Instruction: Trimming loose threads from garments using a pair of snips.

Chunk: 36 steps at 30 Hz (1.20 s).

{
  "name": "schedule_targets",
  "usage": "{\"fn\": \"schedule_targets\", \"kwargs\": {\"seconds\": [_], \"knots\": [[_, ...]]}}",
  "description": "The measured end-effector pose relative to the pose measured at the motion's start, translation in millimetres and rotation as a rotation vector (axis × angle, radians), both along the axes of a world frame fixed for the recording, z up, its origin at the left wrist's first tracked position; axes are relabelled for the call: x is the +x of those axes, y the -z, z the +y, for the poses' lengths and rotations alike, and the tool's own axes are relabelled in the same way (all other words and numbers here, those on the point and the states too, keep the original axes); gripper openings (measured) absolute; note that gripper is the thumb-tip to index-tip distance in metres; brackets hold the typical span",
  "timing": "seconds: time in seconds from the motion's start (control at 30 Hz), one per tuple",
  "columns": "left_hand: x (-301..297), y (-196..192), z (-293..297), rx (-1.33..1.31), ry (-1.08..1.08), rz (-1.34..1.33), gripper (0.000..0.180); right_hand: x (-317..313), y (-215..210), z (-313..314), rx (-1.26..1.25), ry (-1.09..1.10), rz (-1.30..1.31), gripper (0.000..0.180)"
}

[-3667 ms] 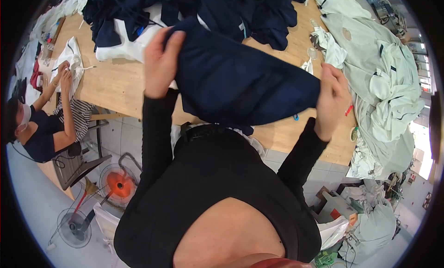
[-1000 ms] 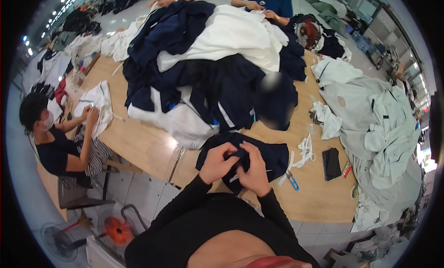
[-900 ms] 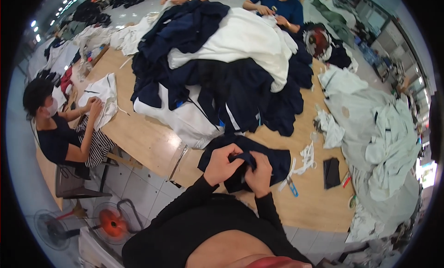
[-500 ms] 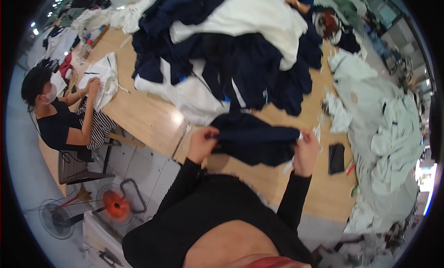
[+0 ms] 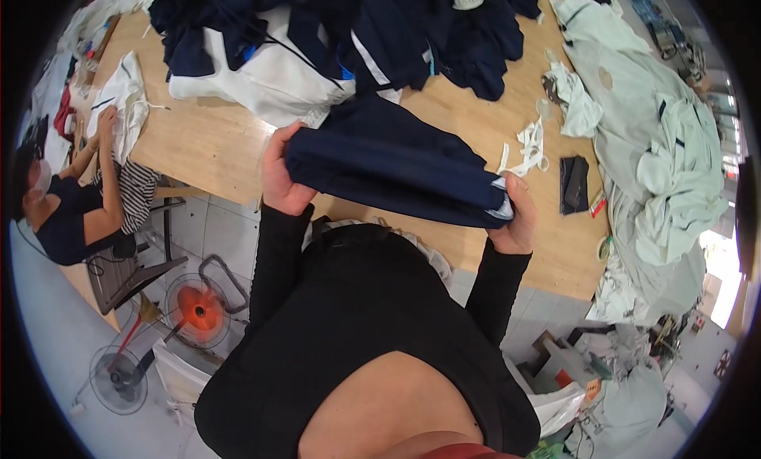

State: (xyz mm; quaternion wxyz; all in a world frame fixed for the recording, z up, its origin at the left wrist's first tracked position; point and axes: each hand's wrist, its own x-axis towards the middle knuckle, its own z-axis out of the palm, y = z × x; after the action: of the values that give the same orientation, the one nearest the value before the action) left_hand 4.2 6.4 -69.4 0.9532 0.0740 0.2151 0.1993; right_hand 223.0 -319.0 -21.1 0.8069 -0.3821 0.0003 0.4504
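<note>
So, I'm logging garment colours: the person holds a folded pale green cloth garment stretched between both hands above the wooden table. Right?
Not quite. The head view shows a folded navy blue cloth garment, gripped by the left hand and right hand above the wooden table. The pale green garments lie heaped to the right.

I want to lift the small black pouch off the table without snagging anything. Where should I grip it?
Judging by its pose, pinch the black pouch across its narrow width, coming from above. It lies flat and long on the table, with white scraps at one side and pale green cloth at the other.
</note>
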Motion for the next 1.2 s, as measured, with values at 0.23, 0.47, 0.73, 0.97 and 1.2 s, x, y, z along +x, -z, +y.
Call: {"fn": "schedule_targets", "kwargs": {"seconds": [0.23,0.47,0.73,0.97,1.2], "knots": [[-14.6,14.2,4.1,0.175,-0.014,0.129,0.020,-26.0,-28.2,22.2,-0.118,-0.024,-0.215,0.027],[-12.0,21.2,-3.0,0.001,0.031,-0.312,0.046,-20.0,-19.8,30.8,0.019,-0.091,-0.038,0.025],[17.4,11.5,-21.4,0.019,-0.044,-0.374,0.047,-15.7,23.1,26.6,0.286,-0.085,0.455,0.039],[11.7,-6.6,-26.5,0.242,-0.039,-0.260,0.048,-22.0,26.4,26.2,0.105,0.055,0.516,0.035],[12.7,-15.0,-26.8,0.278,-0.069,-0.102,0.038,-23.0,28.6,22.7,-0.096,0.051,0.321,0.032]]}}
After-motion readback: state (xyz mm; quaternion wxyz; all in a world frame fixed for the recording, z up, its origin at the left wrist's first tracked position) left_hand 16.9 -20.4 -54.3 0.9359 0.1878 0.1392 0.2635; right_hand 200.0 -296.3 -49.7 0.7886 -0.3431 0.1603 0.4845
